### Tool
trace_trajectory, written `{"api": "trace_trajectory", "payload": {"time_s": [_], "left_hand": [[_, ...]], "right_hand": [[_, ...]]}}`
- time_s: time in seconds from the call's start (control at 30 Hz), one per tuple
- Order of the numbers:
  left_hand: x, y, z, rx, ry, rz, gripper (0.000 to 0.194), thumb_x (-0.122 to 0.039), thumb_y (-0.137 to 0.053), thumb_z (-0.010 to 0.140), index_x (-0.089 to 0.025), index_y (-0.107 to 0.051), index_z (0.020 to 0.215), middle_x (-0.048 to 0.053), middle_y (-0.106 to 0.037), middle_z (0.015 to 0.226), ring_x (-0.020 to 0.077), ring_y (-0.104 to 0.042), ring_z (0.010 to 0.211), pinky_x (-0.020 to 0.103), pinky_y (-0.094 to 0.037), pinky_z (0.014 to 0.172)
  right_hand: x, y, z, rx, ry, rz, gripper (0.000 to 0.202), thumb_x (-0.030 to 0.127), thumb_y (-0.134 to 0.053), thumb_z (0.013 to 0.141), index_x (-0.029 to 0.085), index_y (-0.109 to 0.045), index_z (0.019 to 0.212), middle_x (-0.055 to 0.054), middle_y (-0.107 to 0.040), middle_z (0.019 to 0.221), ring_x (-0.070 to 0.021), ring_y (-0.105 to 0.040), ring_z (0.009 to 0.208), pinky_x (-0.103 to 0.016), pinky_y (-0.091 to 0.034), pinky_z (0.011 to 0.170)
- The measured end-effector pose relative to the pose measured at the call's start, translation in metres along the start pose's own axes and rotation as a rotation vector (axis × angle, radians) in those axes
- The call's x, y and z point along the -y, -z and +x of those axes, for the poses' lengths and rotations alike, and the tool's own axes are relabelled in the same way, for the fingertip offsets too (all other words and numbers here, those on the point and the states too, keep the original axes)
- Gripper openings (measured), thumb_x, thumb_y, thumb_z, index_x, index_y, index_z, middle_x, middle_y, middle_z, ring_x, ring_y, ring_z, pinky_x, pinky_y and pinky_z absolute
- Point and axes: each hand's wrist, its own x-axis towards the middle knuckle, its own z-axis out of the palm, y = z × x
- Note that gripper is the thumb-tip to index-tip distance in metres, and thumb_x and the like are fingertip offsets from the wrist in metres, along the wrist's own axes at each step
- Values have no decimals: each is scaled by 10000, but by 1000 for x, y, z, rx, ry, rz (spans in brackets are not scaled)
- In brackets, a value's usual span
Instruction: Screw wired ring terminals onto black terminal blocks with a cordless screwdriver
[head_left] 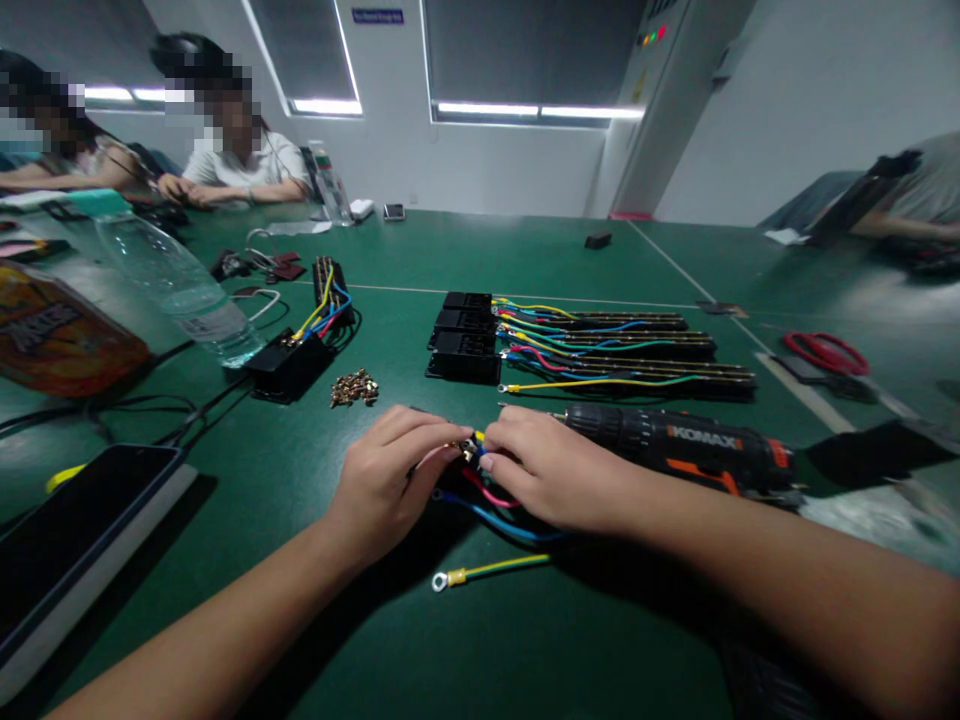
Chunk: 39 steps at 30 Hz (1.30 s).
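Note:
My left hand (394, 475) is closed, its thumb and fingers brought together at a small black part with brass-coloured screws (469, 450). What exactly it holds is hidden by the fingers. Facing it, my right hand (544, 462) pinches a wire end with blue and yellow showing at the fingertips. Below the hands run a red wire (487, 492) and a blue wire (499, 520) with a ring terminal. A yellow-green wire (502, 567) with a ring terminal lies loose on the table, nearer me. The hands cover most of the black part.
A pile of brass screws (355, 388) lies beyond my left hand. Several wired black boxes (465, 350) stand in a row ahead; another box (289, 365) is left. A power drill (675, 440) lies by my right forearm. A bottle (176, 280) and phone (82, 540) are left. People sit opposite.

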Motion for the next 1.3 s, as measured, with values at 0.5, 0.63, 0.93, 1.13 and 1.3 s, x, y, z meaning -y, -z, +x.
{"api": "trace_trajectory", "payload": {"time_s": [0.5, 0.63, 0.93, 1.13, 1.3], "left_hand": [[-1, 1, 1, 17, 25, -5, 174, -83, -639, 901, -194, -678, 1030, 7, -723, 900, 132, -621, 835, 252, -522, 758], [0, 1, 0, 22, 1, -5, 177, -73, -637, 897, -194, -676, 1021, 9, -731, 918, 137, -617, 834, 260, -526, 763], [2, 0, 1, 34, -19, -2, 178, -66, -650, 894, -187, -671, 1022, 3, -723, 919, 130, -601, 837, 251, -515, 761], [1, 1, 0, 38, -15, -13, 173, -64, -652, 892, -186, -670, 1012, -4, -720, 913, 125, -601, 832, 242, -509, 757], [1, 1, 0, 44, -23, -6, 176, -59, -643, 894, -188, -668, 1011, -6, -720, 906, 124, -603, 823, 240, -507, 751]], "right_hand": [[-3, -2, 0, -6, 31, -66, 220, 274, -526, 988, 136, -674, 902, -57, -602, 855, -162, -510, 792, -287, -368, 735], [-2, 0, 1, 11, 34, -94, 239, 290, -503, 1001, 140, -670, 920, -65, -629, 872, -169, -530, 801, -291, -378, 738], [0, -1, -1, 73, 51, -191, 307, 307, -409, 1025, 134, -659, 986, -103, -665, 943, -220, -591, 855, -331, -423, 769], [0, 0, -1, 75, 108, -187, 328, 289, -375, 1030, 125, -658, 1003, -110, -663, 952, -220, -584, 864, -343, -444, 802], [-2, -2, -1, 52, 109, -156, 303, 279, -404, 1019, 128, -667, 1032, -110, -656, 979, -221, -576, 894, -352, -452, 840]]}}
